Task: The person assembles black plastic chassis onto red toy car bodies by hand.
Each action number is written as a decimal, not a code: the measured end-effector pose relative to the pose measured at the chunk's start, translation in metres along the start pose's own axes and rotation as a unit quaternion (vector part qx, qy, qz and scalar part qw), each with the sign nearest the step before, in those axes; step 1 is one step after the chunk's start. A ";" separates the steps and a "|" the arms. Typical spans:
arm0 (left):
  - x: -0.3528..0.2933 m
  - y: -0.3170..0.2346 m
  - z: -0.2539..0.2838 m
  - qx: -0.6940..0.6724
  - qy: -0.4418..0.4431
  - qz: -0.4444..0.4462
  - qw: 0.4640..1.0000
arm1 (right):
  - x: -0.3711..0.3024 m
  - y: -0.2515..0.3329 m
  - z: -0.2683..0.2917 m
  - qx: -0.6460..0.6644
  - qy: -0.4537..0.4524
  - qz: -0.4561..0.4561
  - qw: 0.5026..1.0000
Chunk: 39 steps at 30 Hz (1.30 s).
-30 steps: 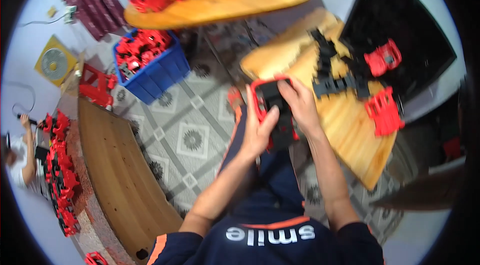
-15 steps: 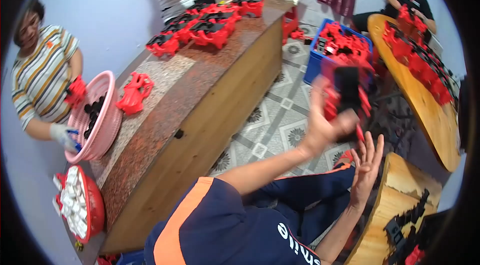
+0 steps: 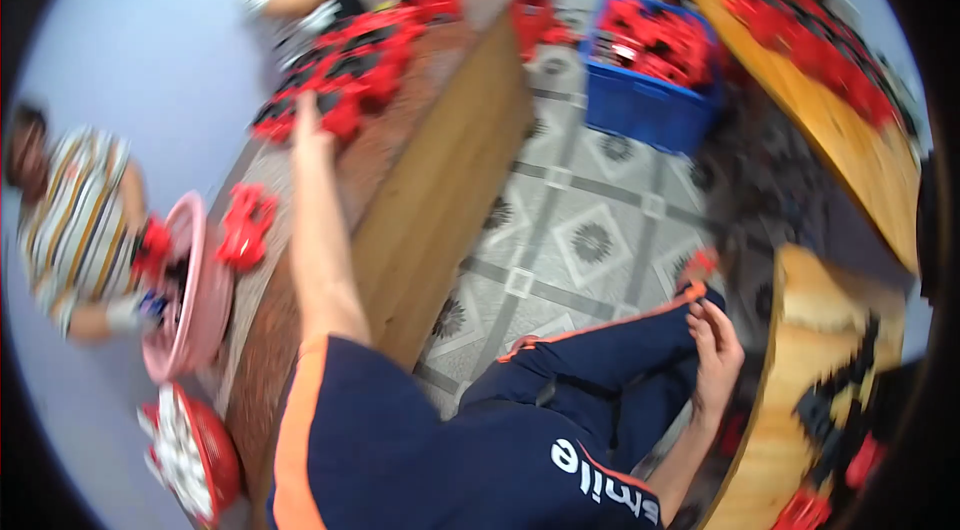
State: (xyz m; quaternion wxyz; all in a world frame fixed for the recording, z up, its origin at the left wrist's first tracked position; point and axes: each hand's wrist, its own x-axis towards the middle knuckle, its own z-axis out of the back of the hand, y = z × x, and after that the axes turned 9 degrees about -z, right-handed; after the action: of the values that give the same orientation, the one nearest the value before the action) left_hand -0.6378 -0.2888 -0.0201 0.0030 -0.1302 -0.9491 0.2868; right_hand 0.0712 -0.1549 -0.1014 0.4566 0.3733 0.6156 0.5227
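Note:
My left arm reaches out over the stone-topped table. At its far end my left hand (image 3: 312, 122) is among the red and black plastic parts, closed on one red and black part (image 3: 340, 117) at the near edge of the group. Motion smears the hand, and most of its fingers are hidden. My right hand (image 3: 714, 355) is held above my right leg, empty, with its fingers loosely bent and apart. Several more red and black parts (image 3: 372, 55) stand in rows beyond my left hand.
A red part (image 3: 246, 227) lies beside a pink basket (image 3: 208, 295), where a co-worker handles pieces. A red basket (image 3: 222, 455) holds white pieces. A blue crate (image 3: 640, 115) of red parts stands on the floor. Wooden tables (image 3: 835, 120) are at right; black pieces (image 3: 825, 410) lie nearby.
My left hand has swung from in front of me to the left, carrying the red and black part to the table. My right hand stays near my leg, its fingers more bent. The view has shifted.

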 end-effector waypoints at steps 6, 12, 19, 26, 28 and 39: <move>-0.069 0.050 -0.022 0.525 -0.137 -0.532 0.650 | -0.020 -0.027 0.014 -0.085 -0.131 0.070 0.985; -0.336 0.262 -0.108 0.423 0.421 -0.368 0.713 | -0.057 -0.011 0.126 -0.336 -0.563 0.181 0.733; -0.597 0.404 -0.106 0.267 0.768 0.013 0.582 | -0.069 0.005 0.277 -0.643 -0.472 -0.050 0.601; -0.698 0.432 -0.103 0.194 0.864 0.016 0.464 | -0.107 0.036 0.300 -0.555 -0.392 -0.023 0.733; -0.714 0.433 -0.099 0.219 0.871 -0.022 0.440 | -0.110 0.045 0.328 -0.566 -0.552 0.034 0.611; -0.705 0.425 -0.118 0.243 0.831 -0.065 0.497 | -0.123 0.150 0.470 -0.646 -0.700 0.003 0.305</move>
State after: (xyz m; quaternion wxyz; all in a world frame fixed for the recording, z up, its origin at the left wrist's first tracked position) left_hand 0.1569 -0.0591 -0.1050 0.8403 -0.2403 -0.4077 0.2644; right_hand 0.5540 -0.1012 0.0499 0.8098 0.1868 -0.4705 0.2967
